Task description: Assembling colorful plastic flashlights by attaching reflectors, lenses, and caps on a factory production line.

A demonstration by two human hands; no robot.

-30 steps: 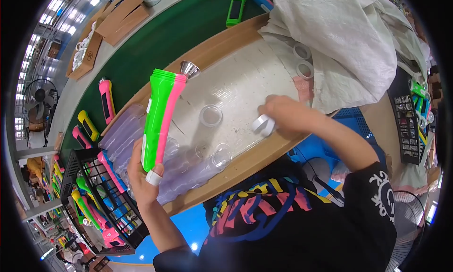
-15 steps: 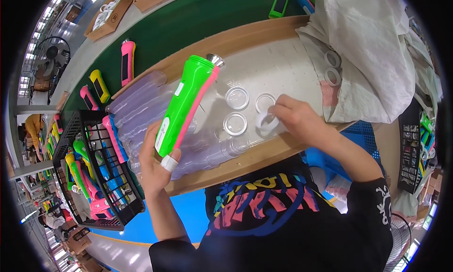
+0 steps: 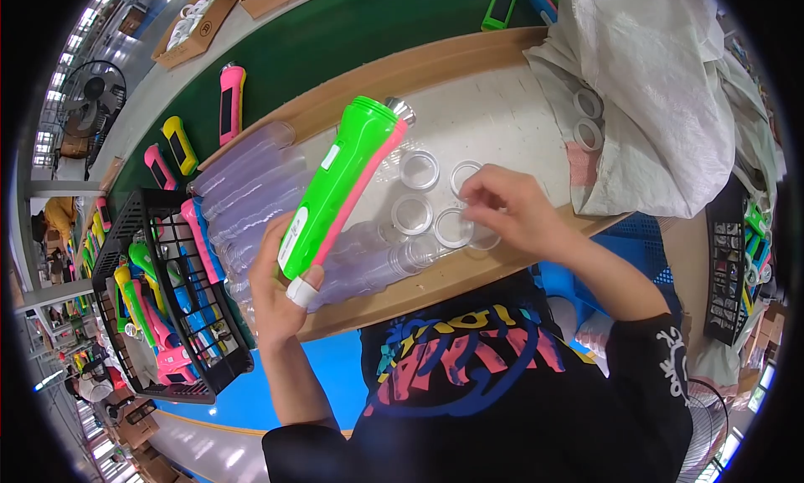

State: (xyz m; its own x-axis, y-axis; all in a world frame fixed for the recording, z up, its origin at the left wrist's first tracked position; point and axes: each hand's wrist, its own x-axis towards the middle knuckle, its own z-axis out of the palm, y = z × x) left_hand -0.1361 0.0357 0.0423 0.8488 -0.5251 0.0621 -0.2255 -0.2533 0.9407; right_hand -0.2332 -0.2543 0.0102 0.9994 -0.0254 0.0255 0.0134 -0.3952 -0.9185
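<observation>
My left hand (image 3: 280, 286) grips the tail end of a green and pink flashlight (image 3: 339, 182), held tilted up over the white worktop (image 3: 502, 123) with its silver head away from me. My right hand (image 3: 507, 207) rests its fingertips on a clear round lens ring (image 3: 466, 175) on the worktop. Other clear rings (image 3: 414, 213) lie beside it. Stacks of clear plastic cups (image 3: 251, 190) lie on their sides under the flashlight.
A black wire basket (image 3: 146, 232) at left holds several coloured flashlights. More flashlights (image 3: 230, 98) lie on the green belt (image 3: 335, 39) behind. A white sack (image 3: 662, 89) with rings sits at right. Cardboard boxes stand beyond the belt.
My right hand has shifted slightly toward the rings and now pinches at one. The flashlight stays in my left hand, tilted about the same.
</observation>
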